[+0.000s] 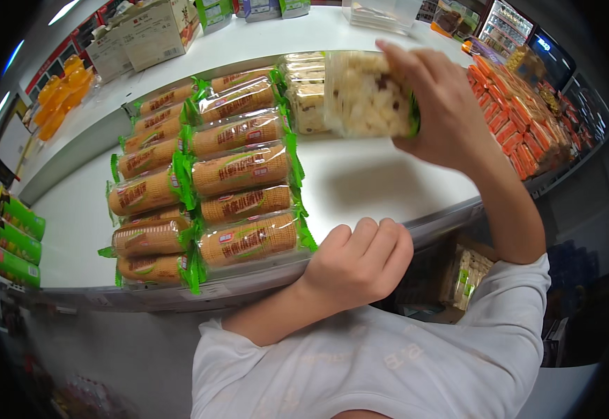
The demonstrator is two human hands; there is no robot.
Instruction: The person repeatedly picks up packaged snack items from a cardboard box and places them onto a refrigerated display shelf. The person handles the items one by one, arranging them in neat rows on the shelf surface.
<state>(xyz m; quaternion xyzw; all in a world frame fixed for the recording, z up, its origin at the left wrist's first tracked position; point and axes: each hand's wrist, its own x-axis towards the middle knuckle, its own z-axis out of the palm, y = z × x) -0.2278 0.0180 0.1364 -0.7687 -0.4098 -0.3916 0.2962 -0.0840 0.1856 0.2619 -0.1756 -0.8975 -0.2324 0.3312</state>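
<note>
My right hand point(435, 99) grips a clear-wrapped pack of pale puffed snack cake point(364, 97) with dark bits, held above the white shelf point(388, 194) and slightly blurred. Behind and left of it stand similar clear-wrapped snack packs point(304, 94), set close together at the back of the shelf. My left hand point(362, 256) is curled at the shelf's front edge, with no object showing in it; its fingertips are hidden. Just left of that hand lie two columns of long round biscuit packs point(249, 241) with green crimped ends, stacked in layers.
Orange-wrapped snack packs point(519, 120) are piled at the right. Beyond the back ledge stand cardboard boxes point(147, 36), an orange plastic item point(63, 97) and a clear plastic bin point(383, 15). Green packages point(19, 238) line the far left. Below the shelf, more wrapped packs point(466, 277) sit in a carton.
</note>
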